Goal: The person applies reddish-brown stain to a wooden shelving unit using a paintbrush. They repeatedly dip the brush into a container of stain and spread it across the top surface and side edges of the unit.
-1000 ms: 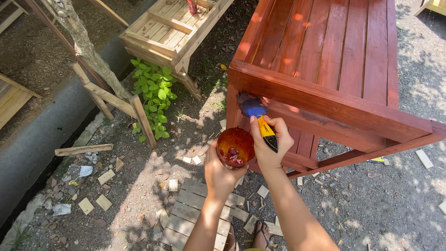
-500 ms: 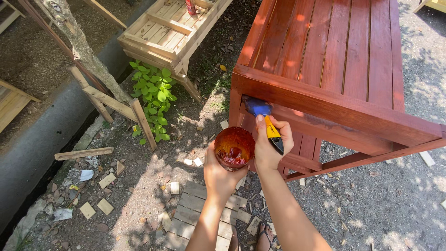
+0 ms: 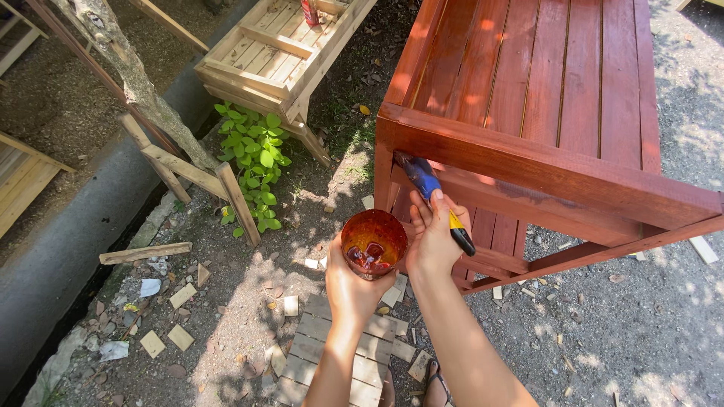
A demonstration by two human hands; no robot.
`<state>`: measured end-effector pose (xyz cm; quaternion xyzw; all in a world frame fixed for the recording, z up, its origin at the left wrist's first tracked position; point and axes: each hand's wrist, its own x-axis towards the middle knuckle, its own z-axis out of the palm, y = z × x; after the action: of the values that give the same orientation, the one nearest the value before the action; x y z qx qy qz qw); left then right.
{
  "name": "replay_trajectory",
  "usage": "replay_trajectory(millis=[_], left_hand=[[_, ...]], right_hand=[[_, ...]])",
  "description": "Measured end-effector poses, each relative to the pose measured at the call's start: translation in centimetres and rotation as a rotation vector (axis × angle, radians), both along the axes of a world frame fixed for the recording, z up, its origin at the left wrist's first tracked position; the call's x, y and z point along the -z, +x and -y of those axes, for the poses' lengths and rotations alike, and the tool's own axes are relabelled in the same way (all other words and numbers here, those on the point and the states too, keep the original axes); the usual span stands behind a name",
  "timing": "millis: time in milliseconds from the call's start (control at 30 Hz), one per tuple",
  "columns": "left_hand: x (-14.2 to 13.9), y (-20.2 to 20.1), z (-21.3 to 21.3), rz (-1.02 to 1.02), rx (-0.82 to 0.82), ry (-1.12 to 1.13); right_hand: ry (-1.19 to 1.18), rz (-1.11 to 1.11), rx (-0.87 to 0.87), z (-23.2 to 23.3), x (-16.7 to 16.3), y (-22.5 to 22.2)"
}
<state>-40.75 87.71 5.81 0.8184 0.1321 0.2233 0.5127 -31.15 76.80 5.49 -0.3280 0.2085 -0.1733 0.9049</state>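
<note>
My left hand grips a clear plastic cup stained with reddish-brown wood stain, held upright just below the corner of a red-brown stained wooden slatted crate. My right hand holds a paintbrush with a blue and yellow handle. Its bristles touch the underside of the crate's front rail, close to the left corner post. The two hands are almost touching each other.
An unstained wooden crate lies at the top left beside a tree trunk and a green plant. Loose planks, wood offcuts and a small slatted board lie on the dirt. A concrete kerb runs down the left.
The brush has shifted slightly right and up along the underside of the front rail. The cup stays in about the same place beside it.
</note>
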Motion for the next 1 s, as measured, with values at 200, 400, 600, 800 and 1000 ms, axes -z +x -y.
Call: replay_trajectory(millis=[200,400,600,800,1000], left_hand=[[-0.1,-0.1,0.3,0.087,0.047,0.031],[-1.5,0.4,0.8,0.132,0.113,-0.013],[-2.4,0.3,1.0,0.166,0.109,0.035],[-1.6,0.2,1.2,0.173,0.110,0.080],[-1.1,0.2,1.5,0.165,0.119,-0.022]], right_hand=[[-0.810,0.309,-0.085,1.7,-1.2,0.0],[-1.732,0.422,0.092,5.3,-5.1,-1.7],[-1.296,0.359,0.001,2.8,-4.5,-2.2],[-1.624,0.416,0.133,6.7,-5.9,-3.5],[-1.534,0.308,0.098,8.0,-7.3,-4.6]])
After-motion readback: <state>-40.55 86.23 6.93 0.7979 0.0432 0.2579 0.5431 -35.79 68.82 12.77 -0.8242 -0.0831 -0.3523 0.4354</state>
